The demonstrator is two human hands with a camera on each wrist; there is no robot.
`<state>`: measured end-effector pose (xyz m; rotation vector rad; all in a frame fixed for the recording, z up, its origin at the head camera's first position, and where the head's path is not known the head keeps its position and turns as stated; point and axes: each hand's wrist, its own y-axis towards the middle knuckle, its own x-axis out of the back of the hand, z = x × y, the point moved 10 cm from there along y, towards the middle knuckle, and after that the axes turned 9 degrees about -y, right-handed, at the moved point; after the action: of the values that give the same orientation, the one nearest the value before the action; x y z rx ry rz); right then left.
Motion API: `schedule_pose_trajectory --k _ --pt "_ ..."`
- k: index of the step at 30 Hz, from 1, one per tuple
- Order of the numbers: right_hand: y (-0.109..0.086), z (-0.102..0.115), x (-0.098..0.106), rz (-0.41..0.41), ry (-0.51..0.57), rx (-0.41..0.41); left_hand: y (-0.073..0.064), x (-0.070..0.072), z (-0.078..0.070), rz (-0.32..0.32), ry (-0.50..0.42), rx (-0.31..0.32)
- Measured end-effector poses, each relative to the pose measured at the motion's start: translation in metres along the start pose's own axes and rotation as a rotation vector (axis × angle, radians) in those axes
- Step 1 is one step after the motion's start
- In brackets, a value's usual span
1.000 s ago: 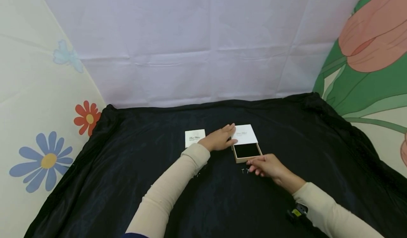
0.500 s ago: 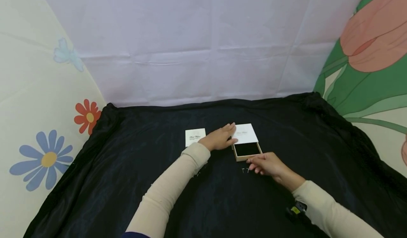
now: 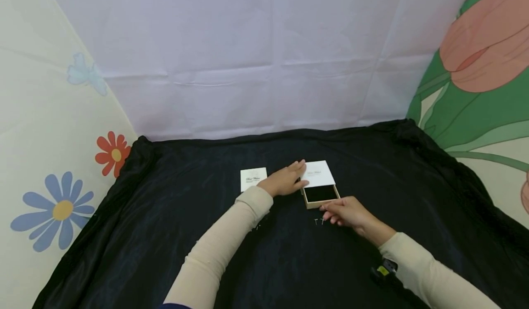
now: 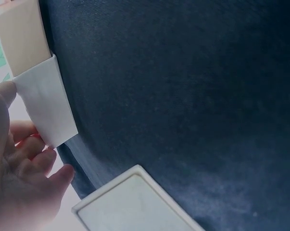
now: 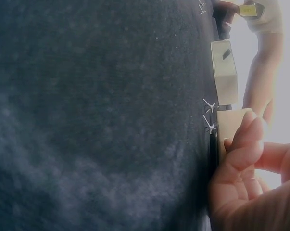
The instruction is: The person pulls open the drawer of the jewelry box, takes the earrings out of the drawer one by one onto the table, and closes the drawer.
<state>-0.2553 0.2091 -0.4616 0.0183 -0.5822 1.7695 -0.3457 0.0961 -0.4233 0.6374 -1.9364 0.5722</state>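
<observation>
In the head view a white drawer box (image 3: 319, 173) lies on black cloth, its sleeve partly slid back from a dark-lined drawer (image 3: 307, 199). My left hand (image 3: 285, 179) holds the sleeve by its left side; the left wrist view shows thumb and fingers at the white sleeve (image 4: 46, 103). My right hand (image 3: 349, 213) has its thumb and curled index finger at the drawer's front edge, pinching it. In the right wrist view a fingertip meets the pale drawer front (image 5: 231, 120). Two tiny silvery T-shaped pins (image 3: 316, 221) lie just before the drawer.
A second white box (image 3: 253, 174) with dark lettering lies left of the first, partly behind my left wrist. More tiny pins (image 3: 258, 227) lie beside my left sleeve. Black cloth (image 3: 198, 180) covers the table up to a white backdrop (image 3: 231, 61).
</observation>
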Motion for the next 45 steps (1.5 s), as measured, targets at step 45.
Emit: schedule_pose_trajectory --k 45 --pt "0.0069 0.0032 -0.0003 0.025 0.033 -0.021 0.0003 0.0 -0.0001 0.007 0.006 0.016"
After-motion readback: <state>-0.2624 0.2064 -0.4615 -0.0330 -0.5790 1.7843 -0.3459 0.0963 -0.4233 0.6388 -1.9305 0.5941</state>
